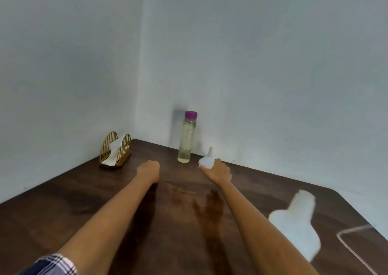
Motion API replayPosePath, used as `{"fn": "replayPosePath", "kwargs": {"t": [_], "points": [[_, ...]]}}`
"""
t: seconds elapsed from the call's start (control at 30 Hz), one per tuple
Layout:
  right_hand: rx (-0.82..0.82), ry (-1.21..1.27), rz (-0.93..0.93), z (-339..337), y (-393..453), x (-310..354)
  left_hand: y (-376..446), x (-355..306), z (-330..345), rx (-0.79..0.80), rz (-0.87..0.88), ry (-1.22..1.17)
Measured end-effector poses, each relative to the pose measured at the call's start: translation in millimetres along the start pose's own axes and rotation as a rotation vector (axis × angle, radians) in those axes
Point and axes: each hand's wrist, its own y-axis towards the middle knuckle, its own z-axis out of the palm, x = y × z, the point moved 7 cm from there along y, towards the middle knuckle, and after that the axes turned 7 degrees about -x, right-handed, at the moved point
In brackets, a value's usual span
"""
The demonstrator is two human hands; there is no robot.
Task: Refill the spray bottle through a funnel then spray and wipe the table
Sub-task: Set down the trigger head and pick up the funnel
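Far left corner of the dark wooden desk [84, 201]: a gold wire napkin holder [115, 148] with white napkins [113, 154] slumped between its two arched sides, standing where the two pale walls meet. Near bottom left, a checked sleeve [55, 263], cut off by the frame edge. Reaching forward from there, the left hand [148, 169], curled into a loose fist, holding nothing, apart from the holder and from the bottle. Just right of it, against the back wall, a tall clear bottle [187, 137] with a purple cap [191, 114], upright, long axis vertical, filled with pale yellowish liquid. Next to its base, a white funnel [206, 159], wide mouth towards the hand, narrow spout pointing up and slightly away towards the wall. Right hand [219, 170] closed on the funnel's wide end, grip with fingers wrapped round it; underside of the funnel hidden, so contact with the desk impossible to judge. Further right and nearer, well apart from the funnel, the white spray bottle [297, 222], heavily blurred, neck tilted up and away to the right; seemingly open at the neck, no spray head discernible. At the far right edge, a thin pale cord [352, 230] looping across the desk, running out of frame
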Motion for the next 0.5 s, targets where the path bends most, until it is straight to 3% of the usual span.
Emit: {"fn": "replayPosePath", "kwargs": {"t": [0.1, 0.27, 0.43, 0.5], "points": [[-0.038, -0.021, 0.094, 24.0, 50.6, -6.2, 42.5, 2.3, 7.1, 0.109, -0.040, 0.090], [-0.010, -0.123, 0.184, 62.4, 101.7, -12.3, 76.1, 3.5, 14.4, 0.450, -0.116, 0.182], [-0.045, -0.138, 0.205, 68.7, 113.5, -13.6, 90.0, -11.0, 10.3, 0.433, 0.056, 0.285], [-0.074, -0.134, 0.193, 61.5, 105.9, -11.7, 84.2, -0.1, 15.9, 0.446, -0.084, 0.188]]}}
